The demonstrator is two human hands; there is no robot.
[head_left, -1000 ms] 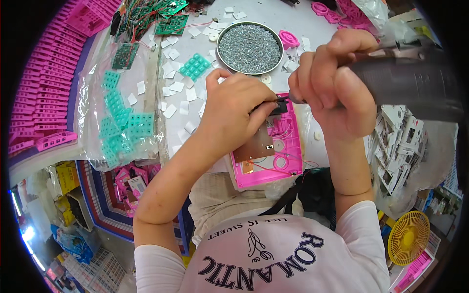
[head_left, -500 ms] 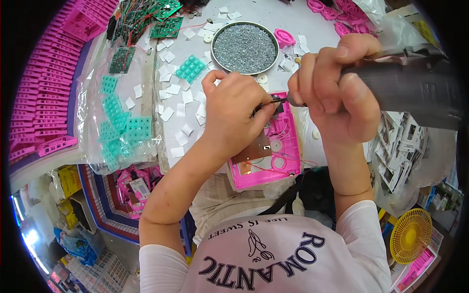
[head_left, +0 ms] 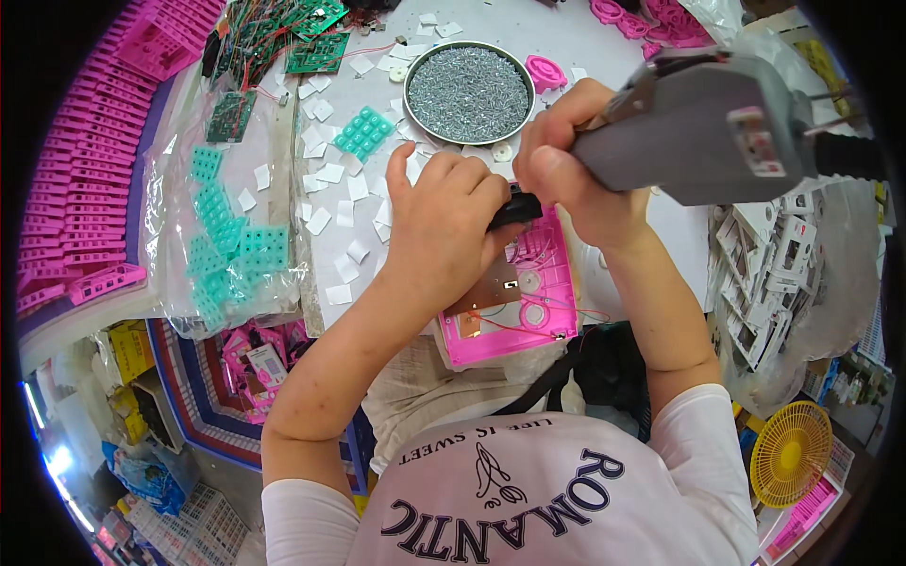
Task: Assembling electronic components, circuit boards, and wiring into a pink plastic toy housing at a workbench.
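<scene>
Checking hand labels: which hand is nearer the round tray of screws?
Right. The right hand, gripping the grey electric screwdriver, sits just below and right of the screw tray. The left hand rests lower, on the pink housing.

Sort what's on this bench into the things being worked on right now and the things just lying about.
In hand:
left hand steadying the pink plastic casing
right hand gripping the grey electric screwdriver
round tray of screws, close by

Lying about:
teal rubber keypads
green circuit boards
white paper squares
stacked pink casings
yellow fan
</scene>
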